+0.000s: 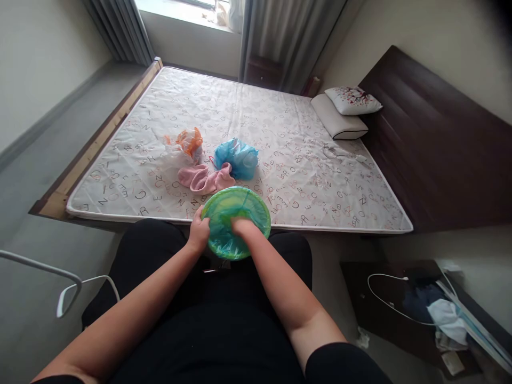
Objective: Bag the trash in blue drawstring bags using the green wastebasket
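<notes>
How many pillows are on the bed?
2: a patterned pillow lies on top of a white pillow, both near the dark headboard.

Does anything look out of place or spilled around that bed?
No spill is visible. Oddest is a crumpled whitish scrap, seemingly on the floor beside the dark bedside table, like litter. A blue plastic bag and pink cloth lie loose on the unsheeted mattress.

Grey curtains [280,34] (bright window [200,3] between)
</notes>
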The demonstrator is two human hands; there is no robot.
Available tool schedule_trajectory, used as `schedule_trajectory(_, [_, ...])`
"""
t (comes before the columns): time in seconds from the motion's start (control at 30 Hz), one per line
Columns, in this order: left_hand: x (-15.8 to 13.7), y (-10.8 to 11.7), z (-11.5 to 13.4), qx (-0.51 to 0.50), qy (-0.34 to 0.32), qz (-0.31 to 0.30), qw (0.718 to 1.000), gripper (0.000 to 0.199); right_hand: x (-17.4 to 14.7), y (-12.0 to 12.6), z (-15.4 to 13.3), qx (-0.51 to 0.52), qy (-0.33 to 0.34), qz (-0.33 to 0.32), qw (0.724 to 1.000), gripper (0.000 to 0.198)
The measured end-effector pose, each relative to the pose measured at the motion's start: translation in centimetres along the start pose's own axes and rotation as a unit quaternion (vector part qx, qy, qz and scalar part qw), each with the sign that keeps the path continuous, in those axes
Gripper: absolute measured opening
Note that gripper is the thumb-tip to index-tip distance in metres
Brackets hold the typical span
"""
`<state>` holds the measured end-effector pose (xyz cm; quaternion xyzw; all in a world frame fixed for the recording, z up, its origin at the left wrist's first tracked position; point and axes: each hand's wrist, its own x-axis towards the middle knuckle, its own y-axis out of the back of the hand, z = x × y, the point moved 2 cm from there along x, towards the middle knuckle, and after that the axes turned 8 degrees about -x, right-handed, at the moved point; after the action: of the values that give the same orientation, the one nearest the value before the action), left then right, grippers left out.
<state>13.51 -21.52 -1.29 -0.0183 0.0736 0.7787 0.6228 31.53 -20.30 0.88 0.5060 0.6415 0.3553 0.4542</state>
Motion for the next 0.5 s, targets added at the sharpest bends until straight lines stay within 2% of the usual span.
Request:
schedule_trajectory(0.03, [0.1,0.0,0.0,-0.006,0.011,0.002,1.0,0.04,-0.7,0.8,0.5,-0.008,0.003,-0.009,1.0,0.017])
schedule_trajectory(0.1, [0.6,-0.1,0.1,-0.018,0.035,0.008,0.999,0.039,-2.1,2.9,2.0,-0.016,0.003,0.026,1.0,0.028])
schedule_trajectory(0.17, [1.4,-0.2,0.3,-0.023,0.047,0.011,0.999,0.036,-3.5,4.9,4.4,-0.006,-0.019,0.143,0.99,0.035])
schedule_trajectory(0.23, [2.5,-0.6,0.6,-0.023,0.046,0.009,0.999,0.033,-4.7,5.8,6.9,0.024,-0.045,0.22,0.974,0.038])
schedule_trajectory(0.3, [3.6,-1.1,1.0,-0.024,0.041,0.005,0.999,0.03,-5.8,5.2,9.0,0.087,-0.065,0.23,0.967,0.042])
schedule_trajectory(0.37, [4.6,-1.8,1.3,-0.023,0.033,-0.003,0.999,0.029,-6.7,3.7,10.4,0.171,-0.088,0.21,0.959,0.05])
schedule_trajectory(0.5, [7.1,-3.2,1.8,-0.015,0.015,-0.036,0.999,0.026,-8.5,1.2,11.2,0.292,-0.1,0.188,0.932,0.064])
